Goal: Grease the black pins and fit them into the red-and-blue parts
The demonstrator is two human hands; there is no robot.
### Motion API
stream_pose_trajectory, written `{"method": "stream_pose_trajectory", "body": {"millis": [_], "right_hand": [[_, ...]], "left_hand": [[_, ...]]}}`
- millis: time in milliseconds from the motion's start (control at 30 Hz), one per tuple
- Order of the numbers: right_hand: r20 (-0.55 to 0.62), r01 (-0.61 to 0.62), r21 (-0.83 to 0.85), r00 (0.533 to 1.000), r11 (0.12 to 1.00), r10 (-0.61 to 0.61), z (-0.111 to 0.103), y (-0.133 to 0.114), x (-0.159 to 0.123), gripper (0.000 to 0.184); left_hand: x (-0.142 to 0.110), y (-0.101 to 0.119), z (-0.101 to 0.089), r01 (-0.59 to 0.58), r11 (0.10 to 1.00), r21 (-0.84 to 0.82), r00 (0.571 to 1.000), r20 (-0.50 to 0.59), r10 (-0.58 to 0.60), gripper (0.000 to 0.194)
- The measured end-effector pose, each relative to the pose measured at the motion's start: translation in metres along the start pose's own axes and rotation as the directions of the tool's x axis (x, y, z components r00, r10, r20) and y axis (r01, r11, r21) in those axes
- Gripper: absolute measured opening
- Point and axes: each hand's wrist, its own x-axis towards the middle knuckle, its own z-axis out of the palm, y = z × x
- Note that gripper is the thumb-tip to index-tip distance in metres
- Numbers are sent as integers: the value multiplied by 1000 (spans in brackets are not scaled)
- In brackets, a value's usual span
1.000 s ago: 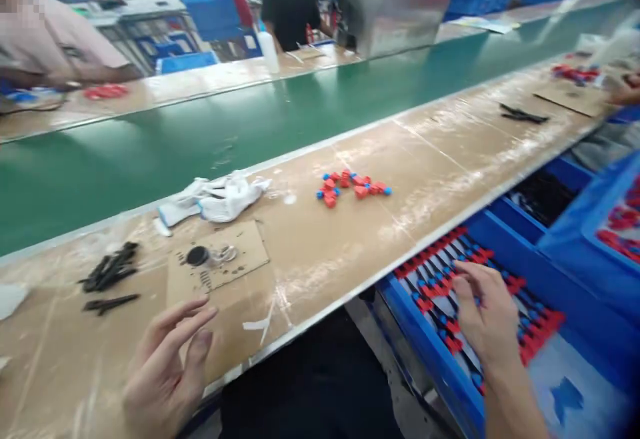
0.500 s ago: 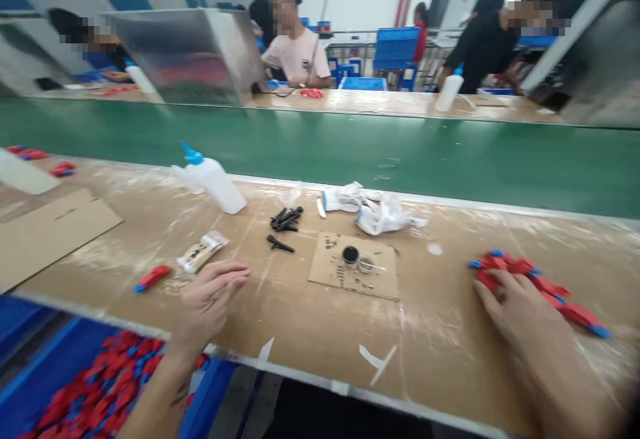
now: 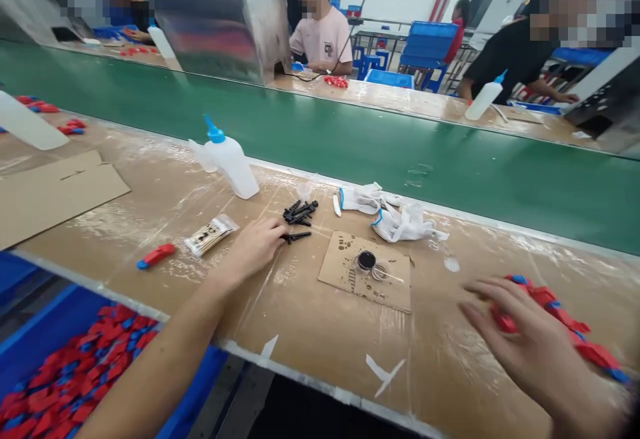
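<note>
Black parts lie near belt edge, left hand touching one, grip unclear; right hand unclenched.

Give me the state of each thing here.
Left hand: at one black part, grip unclear
Right hand: fingers parted, by red-and-blue parts
Black pile: heaped
Pot: uncovered, dark inside
Cardboard sheet: flat, spotted
White gloves: unworn, lying heaped
Bottle: blue nozzle fitted
Packet: lying flat
Blue bin: open, parts inside

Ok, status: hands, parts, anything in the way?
Left hand at single black piece, grip unclear. Right hand open by red-blue parts. Cardboard with black pot lies between hands.
</note>
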Motion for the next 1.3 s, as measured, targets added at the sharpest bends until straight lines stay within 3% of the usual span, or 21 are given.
{"method": "stream_pose_trajectory", "body": {"millis": [67,100,200,300,400,500,567,633,700,833,967,1067,1167,1300], "right_hand": [[242,120,41,962,992,-126,2,-36,39,24],[310,146,43,938,988,-152,5,-48,55,23],[420,148,38,895,988,-150,15,-62,81,18],[471,123,90,869,988,-151,24,-60,83,7],[448,107,189,875,976,-183,30,-56,80,11],[359,110,275,910,955,-209,39,-57,79,14],[279,128,317,935,940,-221,47,-61,79,13],[209,144,342,952,929,-224,55,-65,79,13],[175,151,352,959,924,-224,62,-68,79,13],[144,111,385,973,916,-179,70,-68,78,9],[106,-14,447,994,894,-37,76,-62,77,7],[122,-188,535,982,824,145,79,-58,77,4],[152,-322,653,942,686,298,80,-56,79,8],[132,-333,786,914,521,384,78,-55,82,14]], "left_hand": [[-2,-3,2,0,1000,-12,1000,-8,0,24],[-4,-3,2,-1,1000,-24,1000,-16,0,24],[-15,5,-7,23,997,-70,998,-55,-26,26],[-18,27,-26,56,956,-287,965,-229,-125,22],[0,55,-42,-125,755,-643,873,-434,-225,13],[32,78,-43,-262,551,-793,856,-454,-247,19],[50,88,-37,-239,412,-879,892,-366,-265,22],[59,94,-27,-136,242,-961,923,-212,-322,15],[61,94,-17,-5,97,-995,921,-42,-387,7],[57,88,-5,184,-39,-982,892,184,-412,12],[56,86,-5,255,-131,-958,886,286,-364,25],[53,89,-7,235,-57,-970,915,240,-323,44],[47,92,-8,196,198,-960,953,139,-269,44],[39,92,-11,99,522,-847,995,72,-73,23]]}}
